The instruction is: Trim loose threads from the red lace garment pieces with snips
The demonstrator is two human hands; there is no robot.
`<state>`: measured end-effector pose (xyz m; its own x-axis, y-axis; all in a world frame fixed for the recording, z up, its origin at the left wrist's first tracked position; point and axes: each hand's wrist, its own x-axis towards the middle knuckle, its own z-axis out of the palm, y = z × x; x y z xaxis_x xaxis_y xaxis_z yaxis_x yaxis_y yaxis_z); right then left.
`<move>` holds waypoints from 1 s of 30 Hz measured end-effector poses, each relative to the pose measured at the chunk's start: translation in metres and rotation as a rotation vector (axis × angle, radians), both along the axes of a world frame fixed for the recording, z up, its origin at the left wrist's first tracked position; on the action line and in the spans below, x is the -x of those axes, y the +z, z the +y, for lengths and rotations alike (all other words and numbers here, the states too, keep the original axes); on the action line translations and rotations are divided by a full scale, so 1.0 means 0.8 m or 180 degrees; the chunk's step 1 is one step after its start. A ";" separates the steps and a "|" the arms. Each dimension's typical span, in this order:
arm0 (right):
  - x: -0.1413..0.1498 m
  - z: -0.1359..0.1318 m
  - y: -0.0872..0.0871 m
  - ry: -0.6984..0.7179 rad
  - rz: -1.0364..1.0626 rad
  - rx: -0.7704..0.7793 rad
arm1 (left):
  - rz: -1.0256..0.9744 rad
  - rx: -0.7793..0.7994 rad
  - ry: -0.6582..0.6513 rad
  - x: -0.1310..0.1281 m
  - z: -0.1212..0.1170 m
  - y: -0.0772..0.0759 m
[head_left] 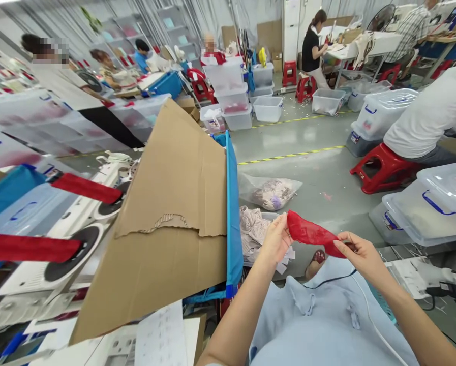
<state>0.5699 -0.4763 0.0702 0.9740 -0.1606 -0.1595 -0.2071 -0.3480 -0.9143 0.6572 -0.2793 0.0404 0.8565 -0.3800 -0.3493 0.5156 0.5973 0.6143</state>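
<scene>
A strip of thin red fabric (312, 233) is stretched between my two hands, above my lap. My left hand (276, 239) pinches its left end. At the other end, my right hand (355, 248) grips the cloth between thumb and fingers, where the fabric narrows. Below and left of my left hand sits a bin of beige fabric pieces (255, 226). The fabric hangs clear of that bin.
A large cardboard sheet (174, 188) leans inside a blue cloth-sided frame (233, 213) at my left. White machines with red-covered arms (86, 188) stand beyond. A bagged bundle (273, 193) lies on the floor. Plastic boxes (437, 203) and a seated person (429, 117) are at right.
</scene>
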 end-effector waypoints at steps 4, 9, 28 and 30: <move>-0.041 -0.023 0.009 0.0478 0.0064 0.0371 | -0.0149 -0.0397 -0.0155 -0.020 -0.008 -0.018; -0.104 -0.048 0.009 0.1717 0.0349 0.0413 | -0.1616 -0.2995 -0.0094 -0.047 -0.031 -0.017; -0.342 -0.325 -0.013 0.0641 0.0486 -0.1377 | -0.0389 -0.0906 -0.0688 -0.252 -0.304 0.005; -0.356 -0.327 -0.014 0.0250 0.0467 -0.1506 | -0.0444 -0.0970 -0.0862 -0.266 -0.312 0.007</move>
